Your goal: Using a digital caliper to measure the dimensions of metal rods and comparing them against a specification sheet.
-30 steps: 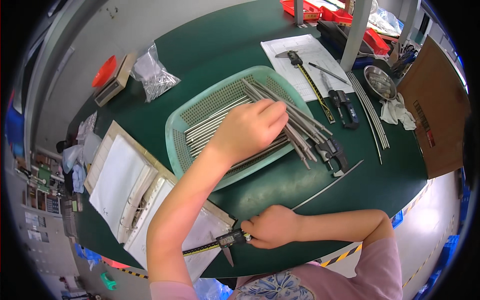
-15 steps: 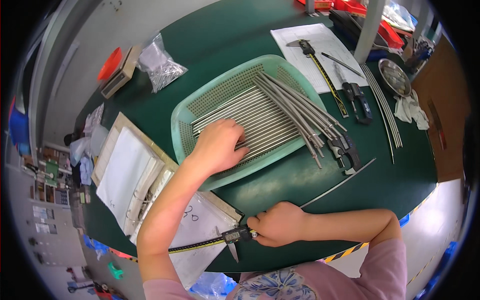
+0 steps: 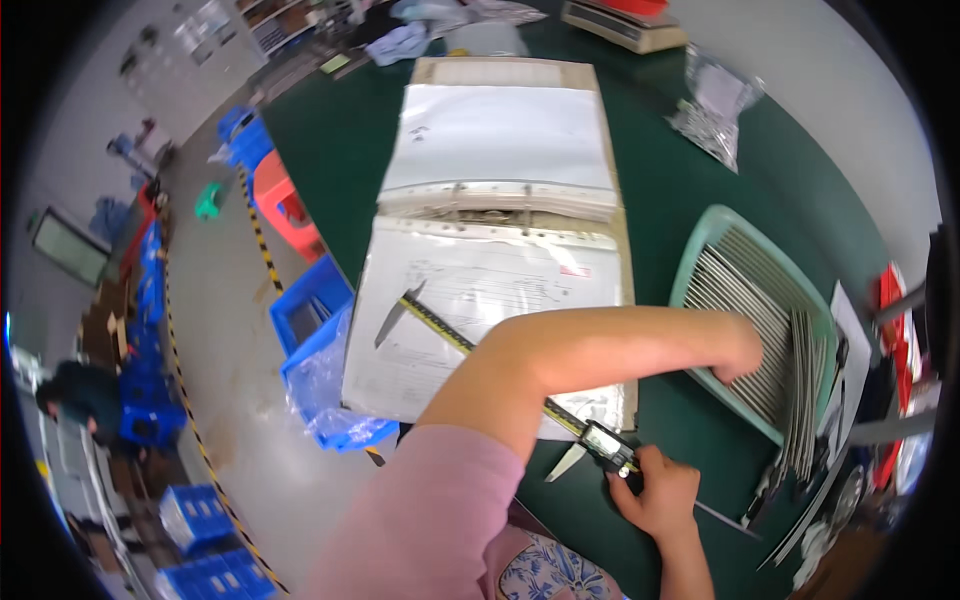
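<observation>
My left arm crosses over an open ring binder [image 3: 500, 262] toward a pale green basket [image 3: 747, 414] on the right. My left hand [image 3: 738, 345] is bent down over a row of thin metal rods [image 3: 738, 290] in the basket; its fingertips are mostly hidden. A bundle of darker grey rods [image 3: 802, 400] rests across the basket's near right side. My right hand [image 3: 664, 492] grips the end of a digital caliper [image 3: 604, 443] beside its display. The caliper's long scale passes under my left forearm onto the binder page. A thin rod [image 3: 728, 520] extends from beside my right hand.
On the dark green table [image 3: 660, 415] lie a bag of small metal parts [image 3: 718, 110] and a beige box-like device [image 3: 625, 28] at the back. Another measuring tool [image 3: 765, 490] sits by the basket. Blue bins [image 3: 310, 305] and a red stool [image 3: 283, 205] stand left of the table.
The view has swung left, so the binder is now central and the basket at the right. My left hand stays in the basket and my right hand stays at the caliper.
</observation>
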{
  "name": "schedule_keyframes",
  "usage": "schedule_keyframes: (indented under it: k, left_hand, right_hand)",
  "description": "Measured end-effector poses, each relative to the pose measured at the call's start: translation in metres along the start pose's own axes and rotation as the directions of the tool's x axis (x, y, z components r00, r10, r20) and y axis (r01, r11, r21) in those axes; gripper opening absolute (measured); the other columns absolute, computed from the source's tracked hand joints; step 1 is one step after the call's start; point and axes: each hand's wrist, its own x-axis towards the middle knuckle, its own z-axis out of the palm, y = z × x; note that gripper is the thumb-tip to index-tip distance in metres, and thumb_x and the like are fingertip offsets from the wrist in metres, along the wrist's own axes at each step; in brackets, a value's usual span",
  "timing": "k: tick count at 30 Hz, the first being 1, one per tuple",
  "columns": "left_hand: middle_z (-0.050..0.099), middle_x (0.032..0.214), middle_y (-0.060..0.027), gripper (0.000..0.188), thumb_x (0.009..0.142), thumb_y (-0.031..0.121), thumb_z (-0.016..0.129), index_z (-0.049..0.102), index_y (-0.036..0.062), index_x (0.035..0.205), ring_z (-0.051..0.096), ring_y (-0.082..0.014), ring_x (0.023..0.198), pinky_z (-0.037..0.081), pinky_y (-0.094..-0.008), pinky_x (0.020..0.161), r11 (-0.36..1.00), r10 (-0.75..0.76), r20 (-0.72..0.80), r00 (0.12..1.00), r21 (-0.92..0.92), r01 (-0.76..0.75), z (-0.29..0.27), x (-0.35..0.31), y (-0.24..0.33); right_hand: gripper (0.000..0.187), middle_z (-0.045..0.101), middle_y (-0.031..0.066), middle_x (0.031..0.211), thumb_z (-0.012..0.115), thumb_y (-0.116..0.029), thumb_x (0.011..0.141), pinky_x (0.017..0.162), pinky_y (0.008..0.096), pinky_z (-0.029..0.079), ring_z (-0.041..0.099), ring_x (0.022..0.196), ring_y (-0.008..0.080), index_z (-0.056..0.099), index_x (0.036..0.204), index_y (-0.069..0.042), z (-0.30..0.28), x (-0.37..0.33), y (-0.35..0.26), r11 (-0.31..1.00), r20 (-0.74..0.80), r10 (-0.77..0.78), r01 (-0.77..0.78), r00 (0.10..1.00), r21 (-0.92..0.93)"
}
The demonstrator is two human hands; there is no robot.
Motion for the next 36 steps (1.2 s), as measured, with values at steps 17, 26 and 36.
schedule_keyframes:
  k: [17,26,36]
  left_hand:
    - [0.054,0.079,-0.0049,0.013,0.068,0.015,0.064,0.064,0.0049,0.076,0.057,-0.0199,0.075,0.050,-0.0352,0.066,0.934,-0.136,-0.844,0.518,0.065,0.352,0.004,-0.220,0.077]
    - [0.059,0.092,-0.0020,0.021,0.070,0.010,0.066,0.064,0.0104,0.092,0.061,-0.0188,0.085,0.051,-0.0394,0.084,0.855,-0.389,-0.738,0.551,-0.068,0.514,0.088,-0.308,0.120]
    - [0.058,0.092,-0.0048,0.021,0.070,0.006,0.065,0.062,0.0076,0.091,0.061,-0.0212,0.090,0.048,-0.0425,0.091,0.813,-0.483,-0.727,0.488,-0.165,0.559,0.102,-0.310,0.118]
  right_hand:
    - [0.029,0.051,0.0122,0.057,0.070,-0.022,0.063,0.046,0.0370,0.039,0.053,0.050,0.0306,0.051,0.077,-0.004,-0.005,-0.001,0.006,0.998,0.046,0.064,-0.064,0.997,-0.009]
    - [0.032,0.048,0.0095,0.053,0.071,-0.025,0.063,0.044,0.0373,0.036,0.050,0.046,0.0291,0.051,0.077,-0.005,-0.009,0.001,0.001,0.999,0.064,0.049,-0.048,0.997,-0.020]
    - [0.031,0.048,0.0103,0.055,0.070,-0.025,0.065,0.046,0.0382,0.036,0.050,0.048,0.0301,0.051,0.079,-0.005,-0.010,-0.001,0.001,0.999,0.088,0.052,-0.052,0.995,-0.004]
